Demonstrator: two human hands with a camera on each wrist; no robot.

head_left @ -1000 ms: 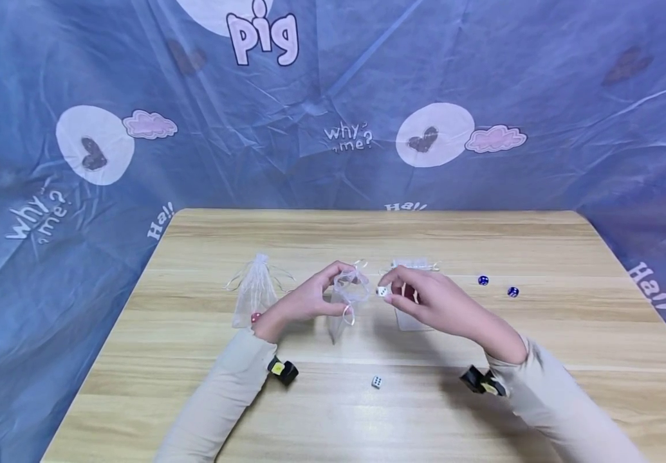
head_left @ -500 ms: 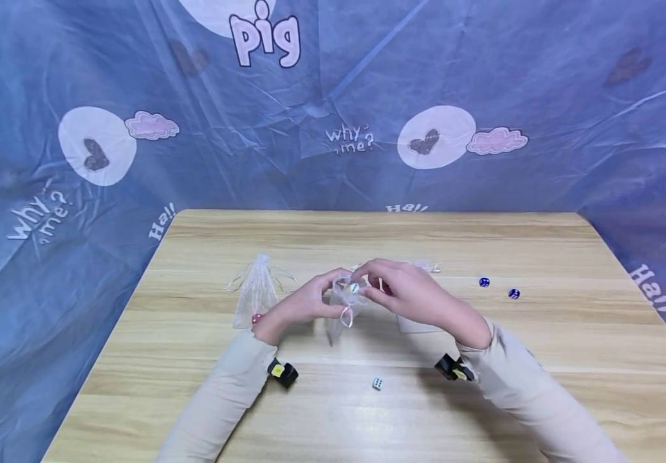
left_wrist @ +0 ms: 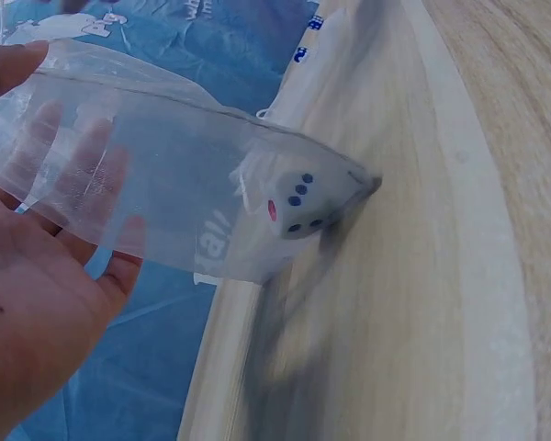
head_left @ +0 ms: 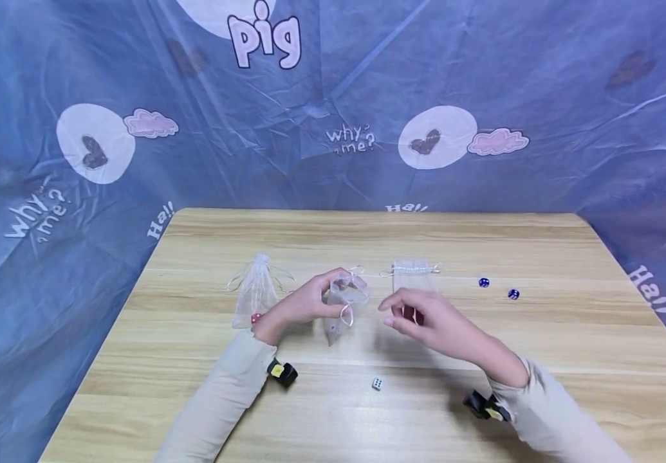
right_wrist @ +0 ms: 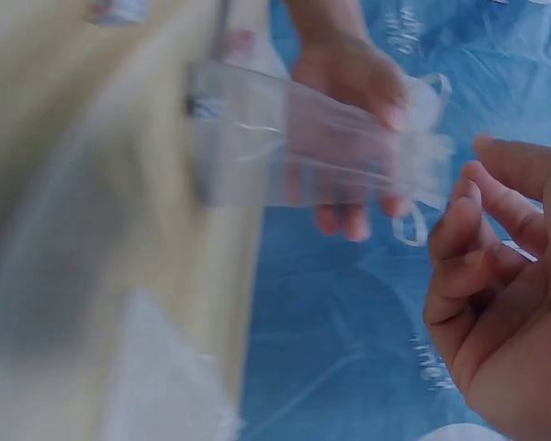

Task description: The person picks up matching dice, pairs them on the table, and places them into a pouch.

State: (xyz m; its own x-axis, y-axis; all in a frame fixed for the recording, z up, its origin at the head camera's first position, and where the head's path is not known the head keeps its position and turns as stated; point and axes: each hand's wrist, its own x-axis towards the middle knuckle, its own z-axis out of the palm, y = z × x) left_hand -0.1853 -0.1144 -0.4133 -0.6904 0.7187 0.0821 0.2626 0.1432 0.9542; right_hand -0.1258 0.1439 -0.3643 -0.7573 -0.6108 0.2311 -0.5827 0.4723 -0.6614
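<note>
My left hand [head_left: 309,299] grips a sheer white drawstring pouch [left_wrist: 179,184] near its mouth, which is spread wide. In the left wrist view a white die [left_wrist: 298,200] with dark pips and one red pip lies in the pouch's bottom corner. To the right of the pouch, my right hand [head_left: 439,321] hangs above the table with loosely curled fingers, holding nothing. A second white die [head_left: 377,384] rests on the table, nearer the front than both hands.
Another sheer pouch [head_left: 254,292], with a red die [head_left: 255,317] at its lower end, lies to the left. A flat pouch [head_left: 412,275] lies behind my right hand. Two blue dice [head_left: 484,282] sit farther right on the wooden table [head_left: 576,360].
My right hand brought a white die leftward to the pouch's mouth, let it go, and drew back to the right. The die is now inside the pouch. My left hand kept its place.
</note>
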